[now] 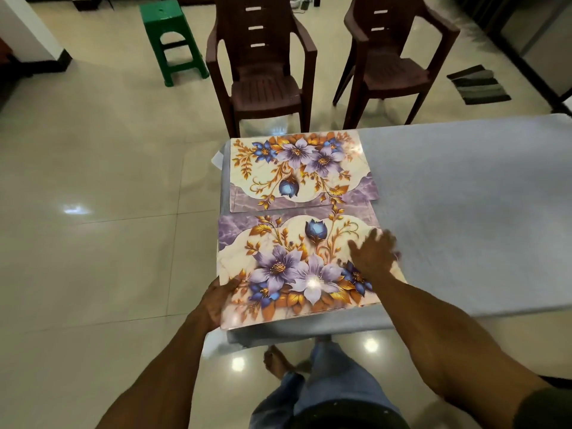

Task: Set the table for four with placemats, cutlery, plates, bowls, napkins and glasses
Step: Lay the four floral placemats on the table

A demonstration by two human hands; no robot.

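Note:
Two floral placemats with purple and blue flowers and gold leaves lie at the left end of the table (464, 196), which has a pale blue-grey cloth. The far placemat (294, 171) lies flat. The near placemat (288, 267) rests in front of it, its near left corner past the table edge. More mat edges seem to show beneath it. My left hand (216, 301) grips that near left corner. My right hand (373, 253) lies flat with fingers spread on the mat's right part, slightly blurred.
Two dark brown plastic chairs (263, 66) (393, 57) stand beyond the table's far side. A green stool (170, 38) is on the glossy tiled floor at the back left. A striped floor mat (478, 85) lies at the right. My legs and a bare foot (275, 362) show below.

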